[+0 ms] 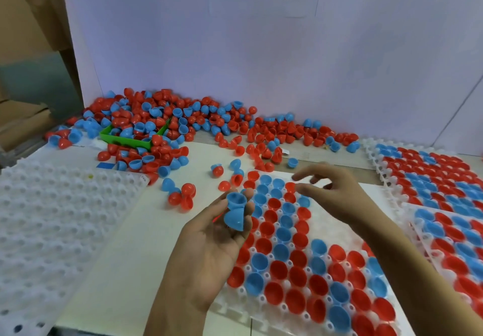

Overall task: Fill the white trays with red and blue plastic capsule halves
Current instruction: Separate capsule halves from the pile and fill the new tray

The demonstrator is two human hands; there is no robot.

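My left hand (209, 241) is palm up above the near-left corner of the middle white tray (236, 309) and cradles two blue capsule halves (235, 211) in its curled fingers. Something red shows under them. My right hand (332, 192) hovers over the tray's far rows, fingers spread and loosely bent, holding nothing. Red and blue halves (285, 233) fill most of that tray's cups, open side up. A big heap of loose red and blue halves (167, 121) lies along the back wall.
An unfilled white tray (52, 220) lies at the left. Filled trays (431, 179) lie at the right, one near the front (457, 244). A green bin (125, 139) sits buried in the heap. Loose halves (180, 197) lie between heap and middle tray. Cardboard boxes (28, 48) stand far left.
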